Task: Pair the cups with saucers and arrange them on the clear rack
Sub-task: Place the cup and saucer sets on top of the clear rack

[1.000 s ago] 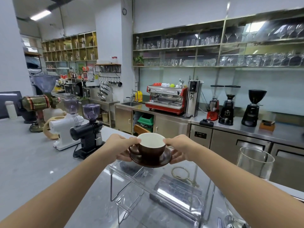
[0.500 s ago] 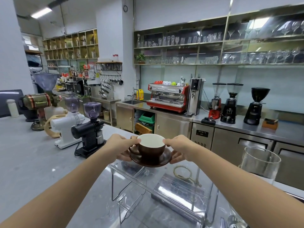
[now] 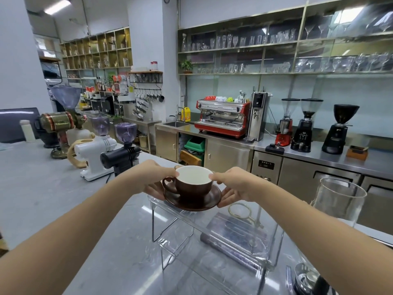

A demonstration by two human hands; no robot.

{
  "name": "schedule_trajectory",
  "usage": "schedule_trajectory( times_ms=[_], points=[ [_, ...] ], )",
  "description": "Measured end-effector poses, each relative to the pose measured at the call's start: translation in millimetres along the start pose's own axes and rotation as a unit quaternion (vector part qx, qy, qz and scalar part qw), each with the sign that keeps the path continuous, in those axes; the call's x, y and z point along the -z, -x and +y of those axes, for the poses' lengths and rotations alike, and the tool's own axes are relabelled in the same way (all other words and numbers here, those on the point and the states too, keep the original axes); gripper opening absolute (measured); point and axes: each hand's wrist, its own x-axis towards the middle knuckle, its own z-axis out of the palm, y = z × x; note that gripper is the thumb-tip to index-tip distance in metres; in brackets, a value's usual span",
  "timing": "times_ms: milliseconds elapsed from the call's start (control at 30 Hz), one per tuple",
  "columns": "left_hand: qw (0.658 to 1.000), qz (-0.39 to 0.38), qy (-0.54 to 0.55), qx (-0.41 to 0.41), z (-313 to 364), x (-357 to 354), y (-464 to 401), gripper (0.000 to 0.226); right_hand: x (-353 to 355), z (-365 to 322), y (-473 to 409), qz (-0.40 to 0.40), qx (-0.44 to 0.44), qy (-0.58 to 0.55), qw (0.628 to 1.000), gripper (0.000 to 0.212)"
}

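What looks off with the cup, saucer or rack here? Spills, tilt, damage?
Nothing stands out. The brown cup sits upright and centred on its saucer, held by left hand and right hand over the clear rack. The cup looks empty; no spill or chip visible.

Two bare forearms come in from the lower left and lower right of the frame, uncovered all the way to the picture's edge, with no sleeve or cuff showing. The left hand (image 3: pixel 152 178) and the right hand (image 3: pixel 236 185), near the middle of the frame, wear no gloves. No watch, band or ring shows on the visible wrists and fingers, and the nails look short and plain
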Motion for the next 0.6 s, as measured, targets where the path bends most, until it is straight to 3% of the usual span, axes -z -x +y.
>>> schedule_trajectory(
  times_ms=[433,600],
  points=[
    [0.999,0.027,-0.027,-0.014,-3.9,4.5,4.7,0.042,-9.9,-0.3,4.0,-0.003,0.017,0.004,1.000,0.052],
    [0.999,0.035,-0.006,-0.017,-10.7,7.4,6.6,0.043,-7.1,-0.3,10.7,0.026,0.025,0.024,0.999,0.063]
  ],
)
